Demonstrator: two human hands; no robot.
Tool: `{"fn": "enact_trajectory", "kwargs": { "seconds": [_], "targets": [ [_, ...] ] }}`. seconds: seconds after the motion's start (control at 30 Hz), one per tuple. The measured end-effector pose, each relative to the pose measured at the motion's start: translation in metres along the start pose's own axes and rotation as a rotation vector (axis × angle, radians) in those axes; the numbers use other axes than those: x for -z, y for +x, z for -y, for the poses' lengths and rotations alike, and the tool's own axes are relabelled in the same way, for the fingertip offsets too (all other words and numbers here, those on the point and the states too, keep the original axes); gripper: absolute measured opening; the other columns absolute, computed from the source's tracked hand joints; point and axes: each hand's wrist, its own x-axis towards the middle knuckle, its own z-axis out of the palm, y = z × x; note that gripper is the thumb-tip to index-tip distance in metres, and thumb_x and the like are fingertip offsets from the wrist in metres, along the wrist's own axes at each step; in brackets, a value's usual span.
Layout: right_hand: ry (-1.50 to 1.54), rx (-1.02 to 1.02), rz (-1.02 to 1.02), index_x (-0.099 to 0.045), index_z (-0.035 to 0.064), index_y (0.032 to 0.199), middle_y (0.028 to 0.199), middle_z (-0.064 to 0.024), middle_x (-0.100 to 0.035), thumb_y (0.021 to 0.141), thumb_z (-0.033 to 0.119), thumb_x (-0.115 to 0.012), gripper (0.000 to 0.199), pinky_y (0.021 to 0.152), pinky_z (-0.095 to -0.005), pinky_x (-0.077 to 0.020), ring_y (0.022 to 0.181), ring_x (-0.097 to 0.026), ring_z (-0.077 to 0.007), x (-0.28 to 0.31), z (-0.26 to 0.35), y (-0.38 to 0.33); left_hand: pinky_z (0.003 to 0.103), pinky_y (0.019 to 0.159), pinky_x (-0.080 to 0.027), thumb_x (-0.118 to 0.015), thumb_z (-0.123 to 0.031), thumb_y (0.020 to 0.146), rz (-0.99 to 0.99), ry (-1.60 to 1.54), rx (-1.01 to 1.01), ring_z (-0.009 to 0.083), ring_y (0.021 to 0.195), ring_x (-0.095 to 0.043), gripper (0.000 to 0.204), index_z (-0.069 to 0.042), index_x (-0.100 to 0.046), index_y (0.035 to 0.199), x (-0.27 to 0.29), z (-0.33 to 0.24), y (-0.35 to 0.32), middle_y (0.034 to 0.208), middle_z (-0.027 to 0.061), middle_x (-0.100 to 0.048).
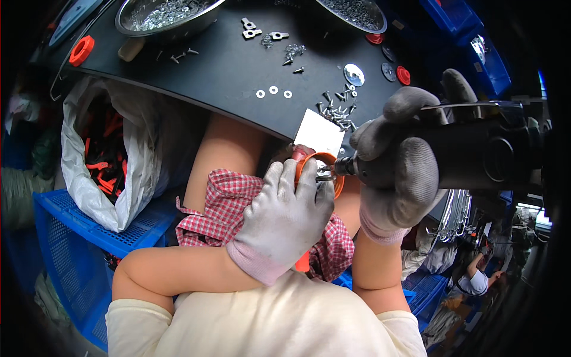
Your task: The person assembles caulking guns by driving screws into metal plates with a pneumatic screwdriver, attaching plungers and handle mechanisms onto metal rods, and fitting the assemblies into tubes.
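A dark curved table (226,65) arcs across the top of the view, strewn with loose screws (336,110), three small washers (273,92), a white card (319,132) at its near edge, and two metal bowls (160,15) of hardware at the far side. Beyond the left grip a white sack (89,172) of red and black parts sits in a blue crate (65,238).

The left hand (282,217), in a grey knit glove, is clamped around an orange plastic part (321,172) held over the lap, just below the table's near edge. The part shows as a bright orange ring above the fingers, with a strip of the same orange emerging below the palm near the wrist, so its long axis runs roughly top to bottom through the fist, the ring end pointing away from the body toward the table. Most of its body is hidden by the glove.

The right hand (398,172), also gloved in grey, is wrapped tight around a black power screwdriver (476,157). The tool lies nearly level, its long axis running left to right, the metal bit pointing left into the ring, touching the part just right of the left grip's fingertips.
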Motion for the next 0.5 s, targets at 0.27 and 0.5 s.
{"fn": "enact_trajectory", "kwargs": {
  "seconds": [0.27,0.5],
  "targets": [
    [0.123,-0.053,-0.213,-0.021,-0.0036,0.141,0.111,-0.0269,-0.058,0.088,0.052,-0.059,0.085,0.062,-0.0322,-0.0561,0.072,-0.066,-0.0259,-0.009,0.011,-0.002,0.042,0.076,-0.056,-0.068,-0.024,0.081,0.058,0.189,-0.246,0.0360,0.106,-0.056,0.039,-0.007,-0.059,0.116,0.007,0.008,-0.003,0.114,0.0172,-0.057],
    [-1.088,0.288,-0.231,-0.060,-0.0045,0.094,0.086,-0.0091,-0.062,0.096,0.056,-0.039,0.064,0.072,-0.0299,-0.0487,0.074,-0.060,-0.0172,0.035,0.056,-0.025,0.041,0.073,-0.056,-0.063,-0.021,0.084,0.109,0.227,-0.311,0.0396,0.104,-0.056,0.028,-0.014,-0.060,0.111,0.003,0.010,-0.003,0.120,0.0195,-0.055]
  ]
}}
